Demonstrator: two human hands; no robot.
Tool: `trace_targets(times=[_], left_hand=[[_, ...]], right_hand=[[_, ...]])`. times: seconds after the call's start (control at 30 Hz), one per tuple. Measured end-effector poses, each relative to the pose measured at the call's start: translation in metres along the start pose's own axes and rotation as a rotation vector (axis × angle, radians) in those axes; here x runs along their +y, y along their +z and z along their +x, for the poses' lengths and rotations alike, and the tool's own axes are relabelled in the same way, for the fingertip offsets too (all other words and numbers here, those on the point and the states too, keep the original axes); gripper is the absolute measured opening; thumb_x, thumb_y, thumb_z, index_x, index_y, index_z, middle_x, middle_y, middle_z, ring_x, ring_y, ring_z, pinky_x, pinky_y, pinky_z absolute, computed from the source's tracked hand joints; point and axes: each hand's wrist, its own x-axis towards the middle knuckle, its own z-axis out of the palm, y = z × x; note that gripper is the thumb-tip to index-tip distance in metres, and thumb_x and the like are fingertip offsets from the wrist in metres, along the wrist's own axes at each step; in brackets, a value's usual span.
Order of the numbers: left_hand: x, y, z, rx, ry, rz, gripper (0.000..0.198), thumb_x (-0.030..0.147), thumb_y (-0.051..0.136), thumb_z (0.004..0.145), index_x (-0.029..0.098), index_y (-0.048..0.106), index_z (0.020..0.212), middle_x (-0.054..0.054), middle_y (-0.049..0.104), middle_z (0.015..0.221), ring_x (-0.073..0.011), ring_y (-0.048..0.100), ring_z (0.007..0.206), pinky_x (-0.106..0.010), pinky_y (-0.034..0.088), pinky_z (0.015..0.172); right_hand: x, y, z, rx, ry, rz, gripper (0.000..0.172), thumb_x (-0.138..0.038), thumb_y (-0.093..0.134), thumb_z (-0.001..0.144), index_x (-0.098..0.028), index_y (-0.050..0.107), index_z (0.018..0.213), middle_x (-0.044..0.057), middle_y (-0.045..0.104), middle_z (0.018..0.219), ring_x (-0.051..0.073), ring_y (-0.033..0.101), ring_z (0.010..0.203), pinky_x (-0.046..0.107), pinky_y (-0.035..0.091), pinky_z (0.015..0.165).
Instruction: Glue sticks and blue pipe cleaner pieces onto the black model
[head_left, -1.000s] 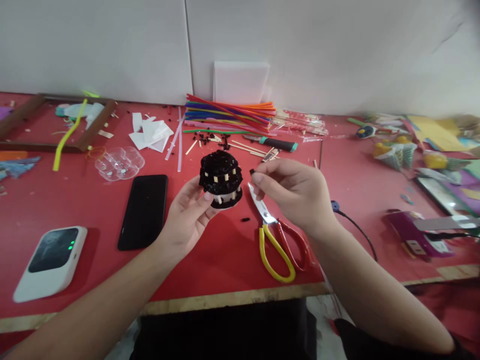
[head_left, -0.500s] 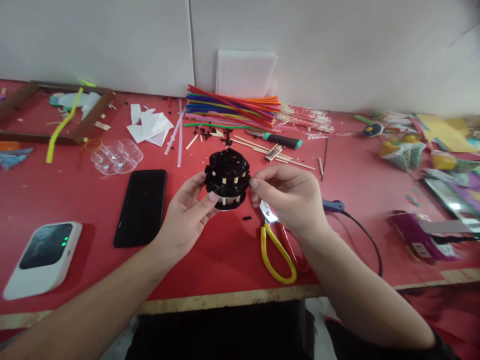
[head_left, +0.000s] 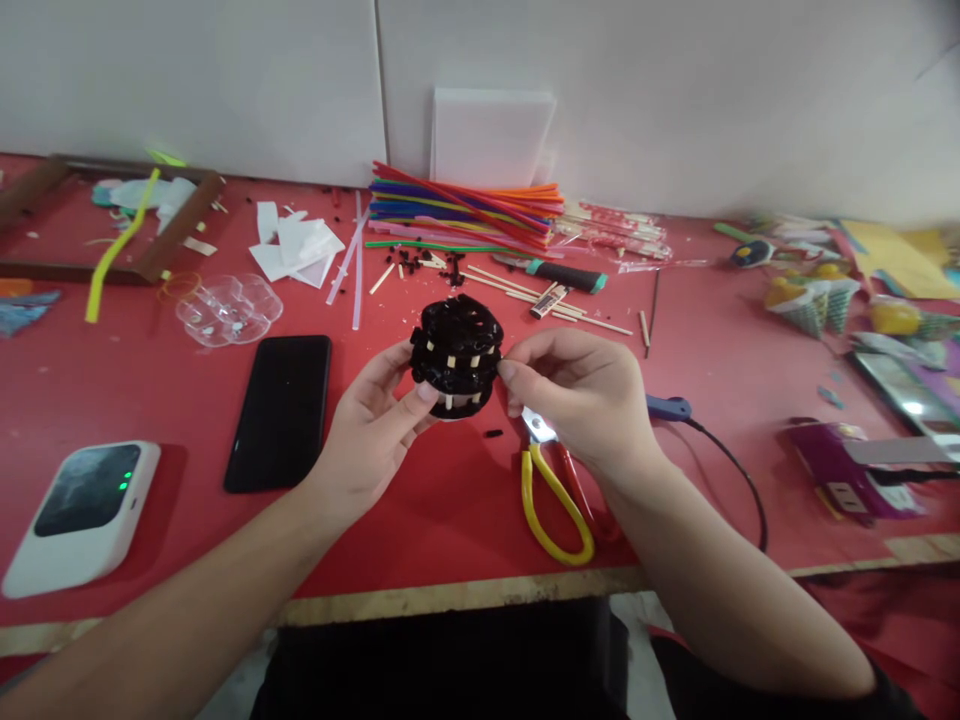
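A small black tiered model [head_left: 459, 330] with short pale wooden posts between its layers is held up above the red table. My left hand [head_left: 379, 415] is closed round its left side, thumb on the lower front. At the right edge of the model, my right hand [head_left: 581, 390] pinches with thumb and forefinger; whether it grips the rim or a tiny black piece there cannot be made out. Below the right hand lie scissors [head_left: 559, 510] with one yellow and one red handle, their blades partly hidden. A tiny black bit [head_left: 493, 433] lies on the table under the model.
Behind the model are wooden sticks [head_left: 517, 290], a utility knife [head_left: 566, 275] and a bundle of coloured pipe cleaners [head_left: 465, 212]. To the left lie a black phone [head_left: 277, 415] and a white device [head_left: 82, 515]. A blue-handled tool [head_left: 667, 408] trails a cord at right.
The model seems turned or tilted very slightly, with both hands keeping nearly the same hold. The whole view has shifted a little; nothing on the table has visibly moved.
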Motion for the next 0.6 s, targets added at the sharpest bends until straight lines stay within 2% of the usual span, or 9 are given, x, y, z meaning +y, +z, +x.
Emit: trace_targets(times=[0.1,0.2,0.3,0.43,0.6], left_hand=[[0.0,0.0,0.0,-0.001,-0.006,-0.005,0.028,0.019,0.085,0.076,0.027,0.074,0.101,0.002,0.071,0.116,-0.0135,0.071,0.096,-0.02,0.06,0.076],[0.001,0.001,0.0,-0.025,-0.014,-0.023,0.028,0.019,0.085,0.077,0.027,0.074,0.101,0.002,0.073,0.112,-0.0142,0.071,0.095,-0.02,0.06,0.073],[0.003,0.001,0.0,-0.066,-0.05,-0.049,0.025,0.023,0.085,0.077,0.026,0.075,0.1,0.002,0.075,0.102,-0.0138,0.072,0.088,-0.018,0.059,0.068],[0.004,0.001,0.0,-0.088,-0.112,-0.084,0.023,0.027,0.086,0.077,0.025,0.075,0.097,0.003,0.076,0.093,-0.0105,0.072,0.078,-0.014,0.058,0.062],[0.003,0.001,-0.001,-0.078,-0.127,-0.083,0.027,0.027,0.089,0.074,0.025,0.076,0.098,0.004,0.076,0.091,-0.0096,0.073,0.077,-0.014,0.06,0.064]], right_hand=[[0.001,-0.001,0.0,-0.04,-0.001,0.068,0.009,-0.022,0.074,0.08,-0.019,0.068,0.075,-0.003,0.063,0.061,0.01,0.056,0.048,0.024,0.049,0.046],[0.005,-0.005,-0.001,-0.074,-0.047,0.153,0.004,-0.024,0.071,0.086,-0.022,0.067,0.088,-0.004,0.062,0.07,0.011,0.059,0.053,0.025,0.052,0.048],[0.01,-0.011,0.001,-0.058,-0.225,0.101,0.01,-0.024,0.072,0.087,-0.026,0.068,0.096,-0.003,0.062,0.077,0.011,0.059,0.06,0.025,0.053,0.049],[0.013,-0.018,0.005,-0.075,-0.511,-0.115,0.019,-0.022,0.077,0.084,-0.03,0.076,0.101,0.002,0.067,0.094,0.016,0.064,0.079,0.03,0.057,0.063],[0.012,-0.02,0.008,-0.08,-0.66,-0.257,0.032,-0.02,0.078,0.084,-0.038,0.077,0.112,0.001,0.066,0.094,0.017,0.064,0.084,0.034,0.057,0.075]])
